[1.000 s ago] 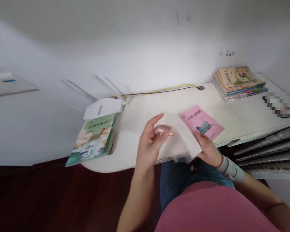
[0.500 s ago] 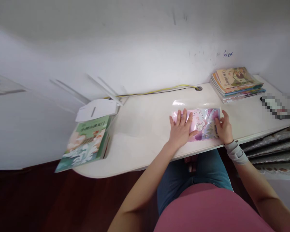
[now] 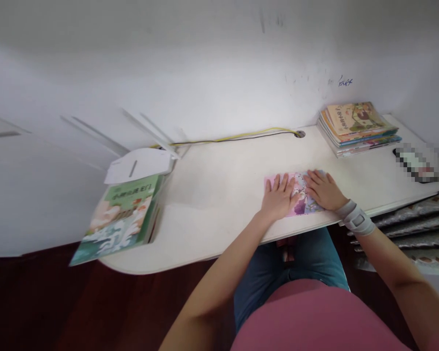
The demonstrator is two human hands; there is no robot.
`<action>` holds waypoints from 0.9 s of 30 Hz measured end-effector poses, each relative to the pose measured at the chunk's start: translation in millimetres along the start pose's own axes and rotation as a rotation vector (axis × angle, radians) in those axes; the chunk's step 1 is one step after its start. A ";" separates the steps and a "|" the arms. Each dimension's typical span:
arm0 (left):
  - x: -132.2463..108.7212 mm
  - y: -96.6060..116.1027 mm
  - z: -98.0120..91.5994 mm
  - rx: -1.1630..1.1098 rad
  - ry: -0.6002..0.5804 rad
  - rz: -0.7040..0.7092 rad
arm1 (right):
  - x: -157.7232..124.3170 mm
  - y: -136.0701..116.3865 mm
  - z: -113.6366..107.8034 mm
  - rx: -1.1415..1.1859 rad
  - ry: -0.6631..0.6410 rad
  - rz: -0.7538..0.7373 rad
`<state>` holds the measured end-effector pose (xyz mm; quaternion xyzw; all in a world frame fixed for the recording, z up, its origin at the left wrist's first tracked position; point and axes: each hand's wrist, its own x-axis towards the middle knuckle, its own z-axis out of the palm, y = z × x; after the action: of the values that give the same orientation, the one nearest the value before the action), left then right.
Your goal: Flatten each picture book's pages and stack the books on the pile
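Across the pale curved worktop (image 3: pixel 219 195), the person's bare left hand (image 3: pixel 280 197) and right hand (image 3: pixel 325 190) lay open and flat, not clasping, on a pink illustrated paper booklet (image 3: pixel 307 205) near the front edge.

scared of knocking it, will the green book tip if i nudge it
Probably: the green book seems to overhang the desk edge, so a nudge could tip it off. It looks fairly stiff, not floppy.

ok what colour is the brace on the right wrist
The brace is light grey with a darker patch; it shows best in the head view.
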<state>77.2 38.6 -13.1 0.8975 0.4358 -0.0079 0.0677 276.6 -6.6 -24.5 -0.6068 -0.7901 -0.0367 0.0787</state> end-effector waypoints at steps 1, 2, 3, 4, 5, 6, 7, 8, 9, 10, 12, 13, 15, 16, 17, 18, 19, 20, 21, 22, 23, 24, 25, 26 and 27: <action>-3.0 -8.8 -0.4 -0.011 -0.017 -0.048 | -1.8 6.3 1.1 -0.012 0.010 0.050; -6.9 -19.8 -1.5 -0.014 -0.022 -0.117 | -4.1 12.9 1.2 -0.023 0.028 0.106; -11.3 -31.7 -3.5 -0.010 -0.014 -0.202 | -6.2 19.6 0.3 -0.032 0.050 0.169; -15.5 -43.2 -6.2 0.000 0.020 -0.290 | -7.4 26.3 -1.7 -0.037 0.069 0.236; -18.7 -53.2 -9.4 0.005 0.067 -0.356 | -7.0 33.1 -4.7 -0.036 0.080 0.309; -20.1 -60.6 -12.9 -0.001 0.114 -0.396 | -4.7 40.1 -8.3 -0.028 0.084 0.394; -19.4 -64.9 -16.3 -0.017 0.153 -0.409 | -0.4 47.2 -12.1 -0.015 0.076 0.483; -16.2 -65.9 -19.2 -0.044 0.171 -0.403 | 5.7 54.4 -15.8 0.006 0.055 0.568; -10.4 -64.2 -21.5 -0.079 0.175 -0.390 | 13.3 61.6 -18.8 0.034 0.028 0.650; -2.5 -60.6 -23.0 -0.113 0.172 -0.378 | 21.5 68.3 -20.9 0.063 -0.011 0.694; 18.0 -51.3 -23.8 -0.194 0.161 -0.382 | 37.7 79.4 -21.8 0.140 -0.066 0.671; 29.1 -47.4 -23.5 -0.237 0.155 -0.393 | 44.5 83.1 -20.9 0.171 -0.076 0.638; 49.5 -43.2 -22.0 -0.306 0.141 -0.426 | 53.9 86.1 -17.6 0.201 -0.059 0.593; 57.5 -42.9 -21.3 -0.324 0.136 -0.441 | 56.4 85.4 -15.8 0.197 -0.043 0.593; 63.5 -43.6 -20.6 -0.330 0.136 -0.451 | 57.7 83.4 -14.2 0.182 -0.026 0.602; 67.5 -44.7 -20.1 -0.327 0.141 -0.455 | 58.1 80.2 -12.8 0.165 -0.014 0.611; 69.3 -46.1 -19.7 -0.320 0.151 -0.456 | 57.9 76.0 -11.6 0.148 -0.003 0.614; 69.4 -47.3 -19.3 -0.306 0.165 -0.455 | 57.7 71.0 -10.4 0.128 0.005 0.613; 68.1 -48.5 -19.0 -0.286 0.181 -0.452 | 57.7 65.4 -9.1 0.109 0.011 0.606; 65.8 -49.4 -18.9 -0.261 0.197 -0.448 | 58.3 59.3 -7.6 0.089 0.015 0.592; 63.0 -50.4 -18.8 -0.234 0.213 -0.447 | 59.6 53.1 -5.7 0.070 0.017 0.572; 60.3 -51.6 -18.8 -0.206 0.225 -0.448 | 61.8 46.9 -3.6 0.052 0.018 0.547; 57.7 -53.2 -18.9 -0.180 0.233 -0.452 | 64.8 40.9 -1.2 0.036 0.017 0.519; 55.6 -55.4 -19.1 -0.158 0.237 -0.457 | 68.5 35.4 1.3 0.021 0.016 0.490; 53.9 -58.3 -19.3 -0.140 0.237 -0.464 | 72.8 30.3 3.8 0.009 0.013 0.462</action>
<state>64.0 118.8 -4.6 0.7615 0.6340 0.1122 0.0746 287.3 71.2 -17.1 -0.7710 -0.6298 -0.0182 0.0929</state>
